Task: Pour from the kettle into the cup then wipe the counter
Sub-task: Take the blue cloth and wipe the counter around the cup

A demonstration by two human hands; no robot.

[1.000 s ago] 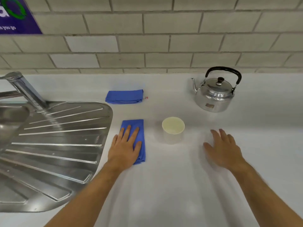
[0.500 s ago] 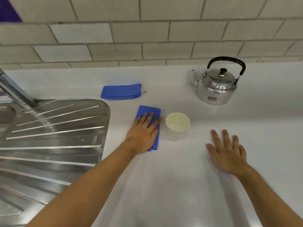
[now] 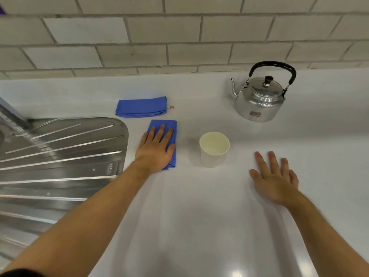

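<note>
A silver kettle with a black handle stands upright at the back right of the white counter. A cream cup stands upright in the middle, and I cannot tell what is in it. My left hand presses flat, fingers spread, on a folded blue cloth just left of the cup, with a gap between cloth and cup. My right hand lies flat and open on the counter to the right of the cup, holding nothing.
A second folded blue cloth lies behind the first, near the tiled wall. A steel draining board and a tap base fill the left side.
My left hand has slid the blue cloth away from me, up beside the cup, then a little left of it. My right hand stays flat on the counter.
</note>
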